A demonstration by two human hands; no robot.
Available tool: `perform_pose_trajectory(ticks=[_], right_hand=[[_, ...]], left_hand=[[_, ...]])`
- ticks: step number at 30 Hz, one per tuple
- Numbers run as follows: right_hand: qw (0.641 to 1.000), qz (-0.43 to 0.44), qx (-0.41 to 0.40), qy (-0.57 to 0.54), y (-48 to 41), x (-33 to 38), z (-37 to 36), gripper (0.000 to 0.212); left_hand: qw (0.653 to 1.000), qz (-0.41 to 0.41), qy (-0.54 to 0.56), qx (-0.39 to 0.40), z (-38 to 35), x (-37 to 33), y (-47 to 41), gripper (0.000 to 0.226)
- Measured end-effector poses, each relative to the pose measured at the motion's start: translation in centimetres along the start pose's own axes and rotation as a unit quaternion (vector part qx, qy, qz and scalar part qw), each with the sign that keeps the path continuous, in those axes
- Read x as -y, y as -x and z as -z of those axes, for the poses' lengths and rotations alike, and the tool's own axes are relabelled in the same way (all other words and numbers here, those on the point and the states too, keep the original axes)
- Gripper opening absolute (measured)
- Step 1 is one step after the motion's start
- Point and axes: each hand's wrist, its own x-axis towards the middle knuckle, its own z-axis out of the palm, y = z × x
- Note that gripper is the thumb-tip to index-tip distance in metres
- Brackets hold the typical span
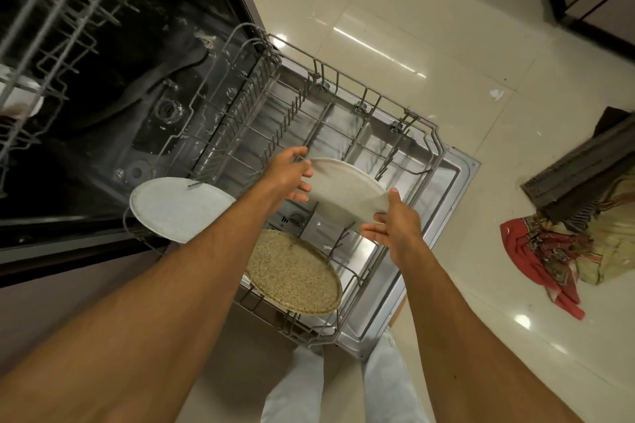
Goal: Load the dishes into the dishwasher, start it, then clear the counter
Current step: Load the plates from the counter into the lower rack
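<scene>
The left hand has its fingers curled over the near-left edge of a pale speckled plate, thumb on top toward the far rim; the fingertips beneath the plate are hidden. The right hand pinches the plate's right edge, thumb on top, the other fingers spread loosely under it, so both hands grip the one plate. Both forearms reach forward and down from the bottom corners of the view, wrists nearly straight.

The plate is held tilted just above the middle of the lower rack, which is pulled out over the open dishwasher door. Whether its lower edge touches the tines cannot be told. Left of that plate, a white plate leans at the rack's left corner. Nearer than it, a tan speckled plate sits tilted at the rack's near edge.

The upper rack is blurred and cut off at the left, and the tub beneath is too dark to read. Well right of the lower rack, a crumpled red cloth lies on the floor tiles.
</scene>
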Motion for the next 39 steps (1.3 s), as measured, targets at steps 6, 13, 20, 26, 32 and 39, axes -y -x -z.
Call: perform_pose_trajectory(ticks=[6,13,20,26,32,39], right_hand=[[0.997,0.035,0.012,0.070,4.1,1.3,-0.2,0.040],[0.976,0.087,0.100,0.174,15.8,4.6,-1.5,0.014],[0.912,0.201,0.186,0.305,30.7,6.6,-4.6,0.017],[0.840,0.278,0.268,0.381,41.9,4.4,-9.1,0.016],[0.773,0.307,0.328,0.448,50.9,-4.0,-13.1,0.018],[0.723,0.347,0.365,0.474,59.4,-15.5,-18.2,0.012]], left_hand=[[0.999,-0.005,0.000,-0.035,2.1,-1.3,4.5,0.026],[0.997,0.007,0.059,-0.054,5.4,-3.6,16.3,0.013],[0.981,-0.032,0.117,-0.149,10.4,-3.7,30.8,0.013],[0.950,-0.060,0.158,-0.261,16.2,-0.2,41.4,0.013],[0.910,-0.068,0.215,-0.347,21.8,8.6,50.9,0.014],[0.872,-0.086,0.292,-0.384,27.7,20.2,59.0,0.014]])
